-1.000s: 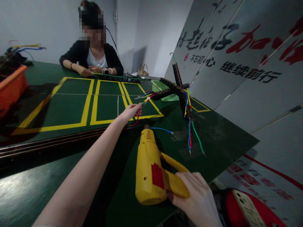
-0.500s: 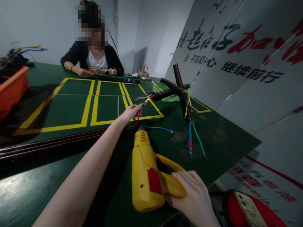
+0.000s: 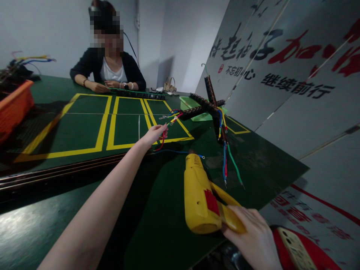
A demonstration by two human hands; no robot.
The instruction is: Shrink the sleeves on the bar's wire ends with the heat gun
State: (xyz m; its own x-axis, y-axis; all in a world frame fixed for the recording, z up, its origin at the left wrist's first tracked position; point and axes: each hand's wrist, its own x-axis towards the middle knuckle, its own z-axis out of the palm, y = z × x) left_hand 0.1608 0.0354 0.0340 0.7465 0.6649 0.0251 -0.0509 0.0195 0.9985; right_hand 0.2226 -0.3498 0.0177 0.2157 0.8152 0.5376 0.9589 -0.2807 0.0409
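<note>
My left hand (image 3: 154,134) reaches far across the green table and pinches a red wire (image 3: 161,142) that curls down below its fingers. A blue wire (image 3: 180,152) lies on the table just past it. My right hand (image 3: 254,240) grips the handle of a yellow heat gun (image 3: 200,196) near the table's front right edge. The gun's nozzle points away from me, close to the blue wire's terminal end.
Black terminal strips (image 3: 209,107) stand crossed at right with several coloured wires hanging, beside a green tray (image 3: 189,101). Yellow tape rectangles (image 3: 112,123) mark the table. Another person (image 3: 108,71) sits opposite. An orange bin (image 3: 14,107) is at left, a red power strip (image 3: 298,249) at lower right.
The heat gun has swung to the right with my right hand, its nozzle now near the blue wire's far end. My left hand has stayed on the red wire.
</note>
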